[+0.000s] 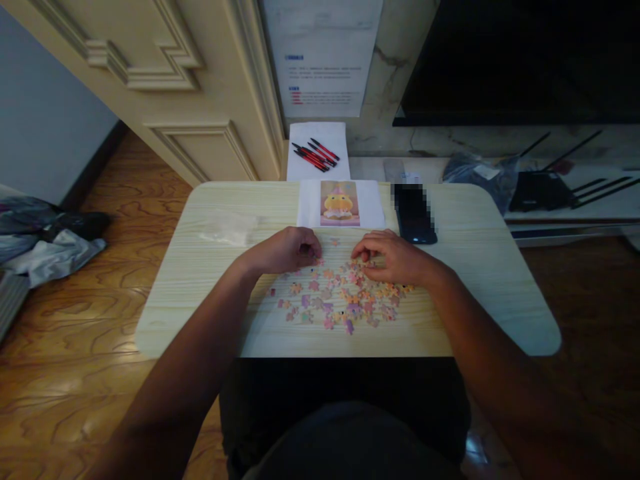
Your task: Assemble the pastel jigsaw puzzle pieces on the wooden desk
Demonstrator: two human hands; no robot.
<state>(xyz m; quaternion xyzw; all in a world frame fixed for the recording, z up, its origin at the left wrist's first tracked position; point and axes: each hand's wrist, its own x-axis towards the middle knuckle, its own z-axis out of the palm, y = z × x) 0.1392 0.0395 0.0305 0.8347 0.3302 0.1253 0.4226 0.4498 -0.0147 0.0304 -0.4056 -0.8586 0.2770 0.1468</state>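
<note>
Sorting loose puzzle pieces [340, 300] scattered mid-tabletop [210, 280], head view. Left hand [287, 250] at ten o'clock of the scatter, curled, fingertips pinched near a piece, though which one can't be told. Right hand [393, 257] at two o'clock, fingers bent onto pieces. Probably light, thin, stiff card; best pinched by the edges. Reference picture [340, 203] at twelve o'clock.

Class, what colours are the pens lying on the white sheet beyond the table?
The pens are red and black, seen in the head view.
</note>
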